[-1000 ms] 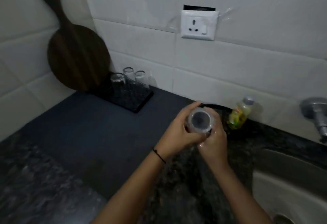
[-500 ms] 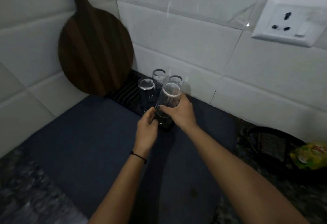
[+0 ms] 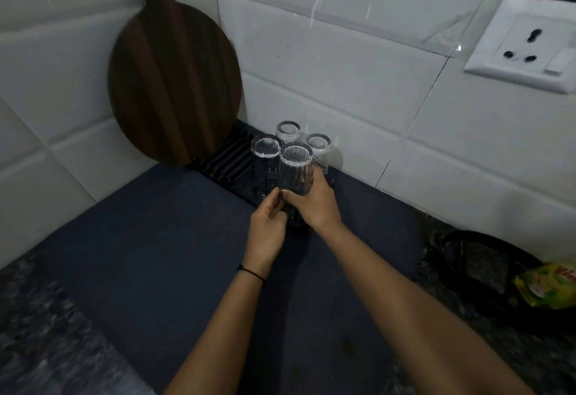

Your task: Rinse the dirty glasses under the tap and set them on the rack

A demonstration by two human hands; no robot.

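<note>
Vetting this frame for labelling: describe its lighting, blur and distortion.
Head view: dim, greyish light; motion blur smears the wooden board edge and the socket; the wide lens slightly bows the tile lines; the glass in the right hand shows only faint rim highlights against the dark rack.

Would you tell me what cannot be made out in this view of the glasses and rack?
Head view: lower end of the front glass, hidden by the right hand and left hand; whether it rests on the rack is unclear.
Head view: left hand's hold, fingertips blurred in dim light.
Head view: bottle label, cut off by the right edge.
</note>
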